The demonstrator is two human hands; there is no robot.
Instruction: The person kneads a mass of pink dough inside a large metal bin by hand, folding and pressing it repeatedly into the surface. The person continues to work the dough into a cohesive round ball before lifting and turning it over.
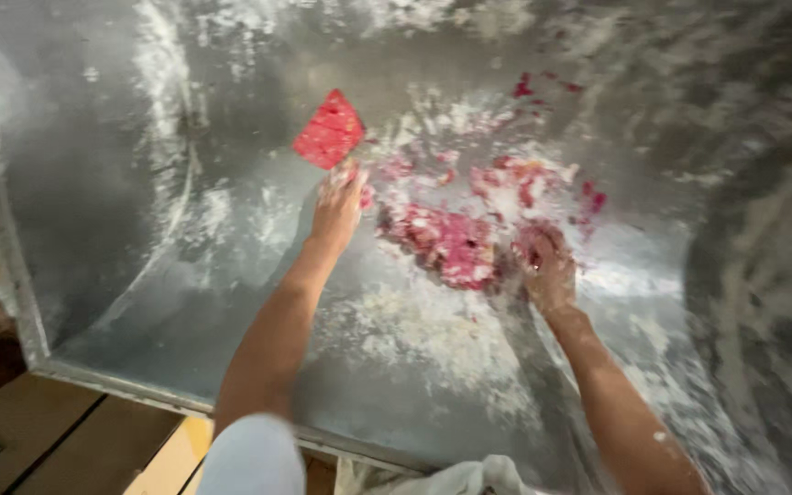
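Nearest is the metal rim (pixel 121 390) of a big steel tub (pixel 93 183), with a wooden floor (pixel 57 440) at the near left. Both arms reach in over the floury bottom. The right hand (pixel 544 266) is dug into the pink and white dough (pixel 451 243), fingers curled into it. The left hand (pixel 339 203) is just left of the dough, gripping a red scraper (pixel 329 130) that sticks up toward the far side. More crumbs are smeared farther back.
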